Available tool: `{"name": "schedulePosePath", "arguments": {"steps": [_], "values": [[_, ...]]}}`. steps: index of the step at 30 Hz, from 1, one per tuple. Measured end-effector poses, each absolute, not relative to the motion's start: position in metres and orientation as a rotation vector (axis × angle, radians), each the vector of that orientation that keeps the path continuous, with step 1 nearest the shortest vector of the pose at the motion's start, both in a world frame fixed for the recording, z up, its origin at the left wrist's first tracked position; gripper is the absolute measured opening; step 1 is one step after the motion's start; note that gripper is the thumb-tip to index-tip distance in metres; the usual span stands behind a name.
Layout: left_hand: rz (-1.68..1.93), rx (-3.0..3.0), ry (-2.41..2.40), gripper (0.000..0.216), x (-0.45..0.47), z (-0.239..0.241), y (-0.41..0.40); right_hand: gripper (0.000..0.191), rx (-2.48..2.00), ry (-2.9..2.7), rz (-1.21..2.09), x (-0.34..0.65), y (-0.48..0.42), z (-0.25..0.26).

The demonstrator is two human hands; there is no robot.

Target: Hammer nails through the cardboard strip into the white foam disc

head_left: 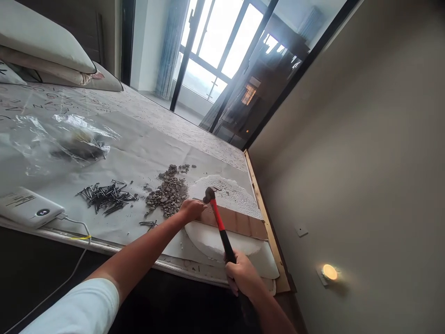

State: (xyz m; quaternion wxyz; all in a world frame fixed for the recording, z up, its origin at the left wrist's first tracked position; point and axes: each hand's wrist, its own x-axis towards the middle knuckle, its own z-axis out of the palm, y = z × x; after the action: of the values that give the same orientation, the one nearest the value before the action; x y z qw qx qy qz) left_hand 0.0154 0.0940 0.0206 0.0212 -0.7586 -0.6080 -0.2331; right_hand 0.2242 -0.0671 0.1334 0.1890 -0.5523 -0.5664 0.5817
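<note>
In my right hand [243, 273] is a claw hammer [218, 215] with a red and black handle, gripped low down. Its dark head is just right of my left hand [192, 209], over a brown board [236, 221]. My left hand is closed at the board's left end; what its fingers pinch is too small to make out. The board lies across white foam [222, 241] with a rough, crumbly surface. Left of it are a heap of grey rubble [170, 192] and a pile of dark nails [106, 197]. A few more nails [149, 224] lie beside my left forearm.
A grey sheet [146, 148] covers part of the bed. On it are a clear plastic bag [69, 141] and a white power bank [29, 206] with a cable hanging over the edge. A wooden rail [260, 199] runs along the right, beside the wall [347, 153].
</note>
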Motion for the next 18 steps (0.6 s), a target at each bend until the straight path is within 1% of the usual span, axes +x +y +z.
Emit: {"name": "schedulePosePath", "arguments": {"steps": [3, 6, 10, 15, 18], "values": [[-0.764, -2.369, -1.878, 0.052, 0.013, 0.021, 0.094, 0.016, -1.489, -1.623, 1.586, 0.224, -0.068, 0.139], [-0.858, -2.406, -1.883, 0.052, 0.010, 0.021, 0.094, 0.017, -1.510, -1.629, 1.587, 0.223, -0.068, 0.137], [-1.000, -2.420, -1.947, 0.042, 0.004, 0.017, 0.096, 0.023, -1.593, -1.605, 1.670, 0.222, -0.066, 0.125], [-1.237, -2.510, -1.911, 0.033, -0.005, 0.014, 0.098, 0.020, -1.532, -1.619, 1.576, 0.227, -0.067, 0.121], [-1.424, -2.620, -1.936, 0.028, -0.012, 0.020, 0.096, 0.022, -1.567, -1.597, 1.625, 0.225, -0.067, 0.111]]}}
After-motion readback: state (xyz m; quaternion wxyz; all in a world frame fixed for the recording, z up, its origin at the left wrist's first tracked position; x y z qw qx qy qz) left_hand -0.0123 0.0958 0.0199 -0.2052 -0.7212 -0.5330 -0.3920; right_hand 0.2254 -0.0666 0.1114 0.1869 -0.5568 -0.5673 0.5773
